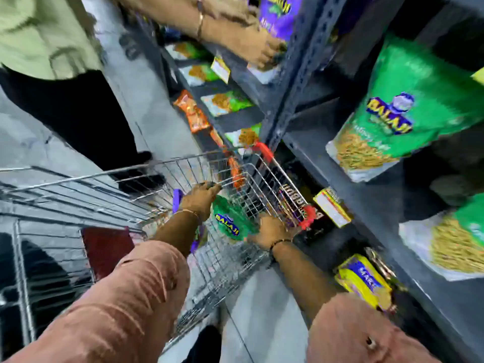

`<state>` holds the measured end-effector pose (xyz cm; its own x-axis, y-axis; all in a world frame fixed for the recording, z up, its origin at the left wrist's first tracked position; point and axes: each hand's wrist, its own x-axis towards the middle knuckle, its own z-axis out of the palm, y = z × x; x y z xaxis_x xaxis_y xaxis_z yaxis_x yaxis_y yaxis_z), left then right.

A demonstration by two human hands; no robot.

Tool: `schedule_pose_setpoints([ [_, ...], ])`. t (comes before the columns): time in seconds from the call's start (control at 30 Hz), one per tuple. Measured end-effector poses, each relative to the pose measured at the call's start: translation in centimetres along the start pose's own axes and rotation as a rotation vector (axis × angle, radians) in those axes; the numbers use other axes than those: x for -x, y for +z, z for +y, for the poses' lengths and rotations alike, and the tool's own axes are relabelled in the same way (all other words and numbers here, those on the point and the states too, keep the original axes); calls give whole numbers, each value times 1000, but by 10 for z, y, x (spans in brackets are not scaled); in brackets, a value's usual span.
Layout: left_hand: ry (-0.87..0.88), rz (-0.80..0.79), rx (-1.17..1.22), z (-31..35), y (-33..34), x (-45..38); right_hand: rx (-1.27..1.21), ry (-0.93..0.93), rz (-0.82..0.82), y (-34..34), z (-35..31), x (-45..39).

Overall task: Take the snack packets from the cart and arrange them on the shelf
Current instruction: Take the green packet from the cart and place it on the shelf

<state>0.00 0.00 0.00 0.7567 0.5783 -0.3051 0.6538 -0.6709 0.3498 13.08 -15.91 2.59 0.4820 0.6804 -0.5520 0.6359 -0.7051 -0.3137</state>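
Observation:
A wire shopping cart (110, 179) with red corner caps stands against the dark metal shelf (314, 150). Both my hands are down inside it. My left hand (199, 199) and my right hand (271, 230) grip a green Balaji snack packet (231, 218) from either side. A purple packet (177, 200) shows just left of my left hand. On the shelf to the right lie two more green Balaji packets (408, 106), one near the far right edge (455, 242).
Another person in a pale green top (44, 35) stands at the upper left, their hand (259, 51) at a purple packet (280, 14) on the shelf. Orange packets (193, 113) and green-and-white ones (227, 102) fill lower shelves. A yellow packet (364, 281) lies low right.

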Motion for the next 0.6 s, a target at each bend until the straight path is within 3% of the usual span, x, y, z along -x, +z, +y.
schedule_pose_setpoints([
  [0.17, -17, -33, -43, -6, 16, -24, 61, 49, -48, 31, 5, -31],
  [0.43, -146, 73, 58, -18, 13, -49, -229, 123, 194, 27, 24, -59],
  [0.5, -201, 137, 224, -18, 10, -46, -330, 83, 264, 17, 27, -54],
  [0.6, -273, 244, 691, -13, 4, -39, -584, 18, 283, -3, 22, -41],
])
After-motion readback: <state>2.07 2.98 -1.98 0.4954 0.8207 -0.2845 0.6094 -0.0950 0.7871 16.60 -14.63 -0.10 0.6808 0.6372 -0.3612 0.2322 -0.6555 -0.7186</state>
